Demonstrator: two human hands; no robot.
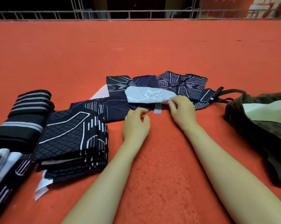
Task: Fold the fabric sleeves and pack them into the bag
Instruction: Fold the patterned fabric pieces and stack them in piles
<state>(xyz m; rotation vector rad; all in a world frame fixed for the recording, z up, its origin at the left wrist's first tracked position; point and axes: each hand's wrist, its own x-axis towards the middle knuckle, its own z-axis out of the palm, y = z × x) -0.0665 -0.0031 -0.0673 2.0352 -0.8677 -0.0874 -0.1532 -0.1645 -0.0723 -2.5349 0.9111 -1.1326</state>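
Orange-red plush covers the tabletop from the bottom of the frame up to a white wire railing along the top edge; beyond the railing the background is dark. At centre frame lies a loose spread of unfolded sleeves, dark navy with pale line patterns, one of them turned to show its light grey inside; a small grey tag hangs from its near edge. The right hand pinches the near right corner of that grey piece between thumb and fingertips; the left hand hovers just left of the tag with fingers loosely curled, holding nothing that I can see, though a thin thread seems to run by its fingertips. At lower left sits a neat stack of folded sleeves in the same navy print; further left, a pile of black fabric with grey stripes, and more cloth at the frame's left edge. At the right edge the dark olive bag lies open, pale lining showing, its strap reaching toward the unfolded pieces.
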